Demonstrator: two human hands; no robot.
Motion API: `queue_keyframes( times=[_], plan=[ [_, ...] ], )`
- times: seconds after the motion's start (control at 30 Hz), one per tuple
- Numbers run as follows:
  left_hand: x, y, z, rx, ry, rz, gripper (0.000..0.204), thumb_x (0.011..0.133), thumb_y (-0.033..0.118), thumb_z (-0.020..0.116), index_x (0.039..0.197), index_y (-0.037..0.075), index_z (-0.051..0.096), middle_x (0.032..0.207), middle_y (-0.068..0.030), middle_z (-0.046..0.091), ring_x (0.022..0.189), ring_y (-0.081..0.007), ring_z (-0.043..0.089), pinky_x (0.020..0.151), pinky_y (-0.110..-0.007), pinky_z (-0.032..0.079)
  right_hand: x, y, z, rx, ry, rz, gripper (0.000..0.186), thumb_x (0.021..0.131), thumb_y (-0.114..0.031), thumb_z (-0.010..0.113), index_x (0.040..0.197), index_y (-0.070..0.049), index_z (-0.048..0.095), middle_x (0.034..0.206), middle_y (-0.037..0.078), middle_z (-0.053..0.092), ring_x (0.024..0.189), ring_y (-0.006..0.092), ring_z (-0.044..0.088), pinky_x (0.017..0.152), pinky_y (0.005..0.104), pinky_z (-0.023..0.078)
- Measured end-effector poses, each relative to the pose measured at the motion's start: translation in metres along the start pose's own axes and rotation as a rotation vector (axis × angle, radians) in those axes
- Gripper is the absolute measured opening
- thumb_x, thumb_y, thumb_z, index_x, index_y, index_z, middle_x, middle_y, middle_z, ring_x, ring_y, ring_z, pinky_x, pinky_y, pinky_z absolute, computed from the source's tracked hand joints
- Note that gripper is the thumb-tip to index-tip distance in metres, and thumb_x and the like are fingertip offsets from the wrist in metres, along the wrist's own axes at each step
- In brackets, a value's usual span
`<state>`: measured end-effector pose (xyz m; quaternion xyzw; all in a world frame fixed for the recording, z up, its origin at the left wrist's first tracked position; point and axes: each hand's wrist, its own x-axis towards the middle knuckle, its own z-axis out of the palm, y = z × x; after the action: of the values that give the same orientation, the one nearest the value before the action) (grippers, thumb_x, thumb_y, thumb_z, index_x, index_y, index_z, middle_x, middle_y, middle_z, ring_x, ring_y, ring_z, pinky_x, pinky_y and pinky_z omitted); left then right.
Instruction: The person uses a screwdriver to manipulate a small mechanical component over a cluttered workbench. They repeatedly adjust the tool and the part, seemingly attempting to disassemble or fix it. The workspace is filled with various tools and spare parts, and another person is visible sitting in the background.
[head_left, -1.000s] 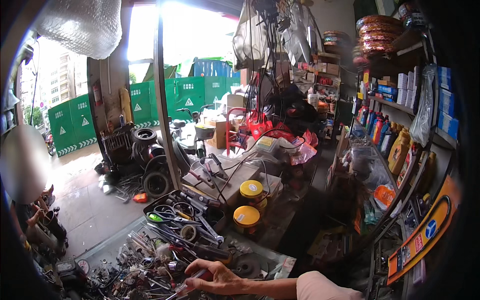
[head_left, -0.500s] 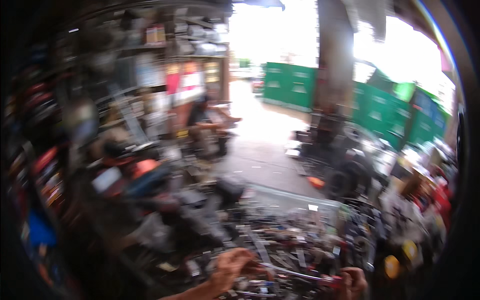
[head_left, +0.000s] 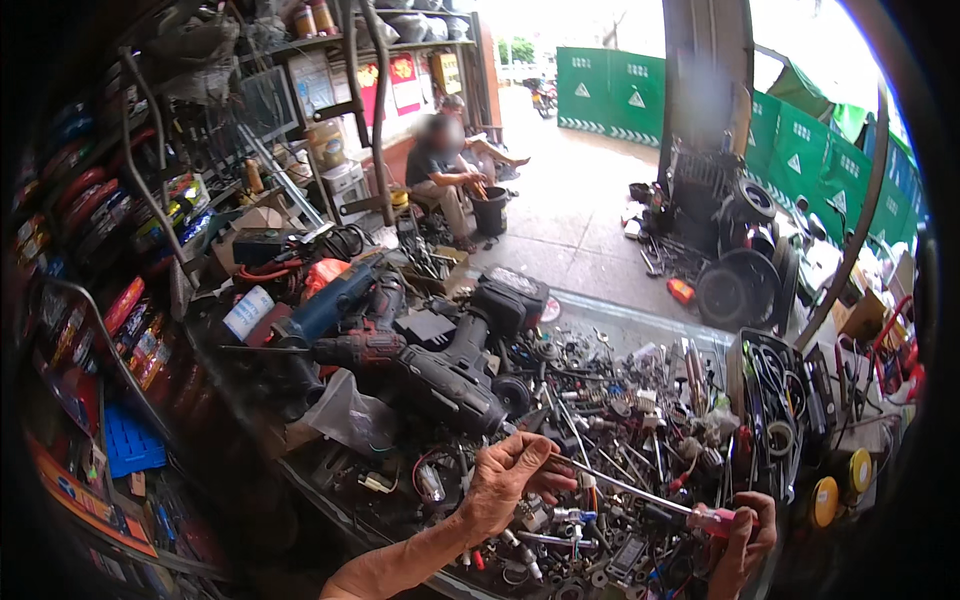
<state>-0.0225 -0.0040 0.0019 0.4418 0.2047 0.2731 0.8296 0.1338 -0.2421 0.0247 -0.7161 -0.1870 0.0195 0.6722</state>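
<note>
A long screwdriver with a thin metal shaft and a clear reddish handle spans the space between my hands, above the workbench. My right hand wraps around the handle at the lower right. At the other end, my left hand closes its thumb and fingers on the shaft near its tip; the tip itself is hidden. Beneath both hands lies a dense heap of loose bolts, sockets, washers and small metal parts. A black cordless power tool rests just beyond my left hand.
A blue power tool lies farther left, beside a clear plastic bag. A tray of cables borders the heap at right. Past the bench, a seated person leans over a black bucket. Tyres stand near the pillar.
The view has steadied from a blur and shifted. Both hands keep hold of the screwdriver; they appear slightly higher and farther right in the picture.
</note>
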Motion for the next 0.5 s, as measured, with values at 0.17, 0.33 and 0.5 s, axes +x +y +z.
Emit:
queue_keyframes(
  times=[0.17,0.33,0.5],
  plan=[
    [-0.003,0.002,-0.001,0.032,0.017,0.011,0.031,0.094,0.03,0.051,0.098,0.0,0.056,0.08,-0.0156,0.067,0.069,-0.0211,0.068,0.05,-0.026,0.054,0.004,-0.004,0.002,0.008,-0.056,-0.04,0.04,0.086,-0.042,0.06,0.089,-0.003,0.053,0.057,-0.002,0.046,0.039,0.0021,0.037,0.036,0.0174,0.023],
    [-0.002,0.006,-0.005,-0.01,-0.011,-0.018,0.029,0.094,0.029,0.051,0.099,0.0,0.056,0.082,-0.016,0.067,0.069,-0.0208,0.069,0.05,-0.025,0.053,0.001,-0.02,0.012,0.141,-0.104,-0.094,0.042,0.075,-0.029,0.066,0.101,0.0,0.05,0.068,0.005,0.052,0.044,0.0052,0.042,0.04,0.0176,0.036],
    [-0.002,0.004,-0.006,-0.007,-0.012,-0.038,0.03,0.094,0.029,0.051,0.098,0.0,0.057,0.081,-0.0164,0.067,0.068,-0.0205,0.069,0.049,-0.024,0.053,0.003,-0.005,-0.001,-0.027,-0.08,-0.116,0.048,0.078,-0.039,0.069,0.102,-0.001,0.05,0.068,0.003,0.052,0.044,0.0038,0.043,0.038,0.0168,0.032]
  ],
)
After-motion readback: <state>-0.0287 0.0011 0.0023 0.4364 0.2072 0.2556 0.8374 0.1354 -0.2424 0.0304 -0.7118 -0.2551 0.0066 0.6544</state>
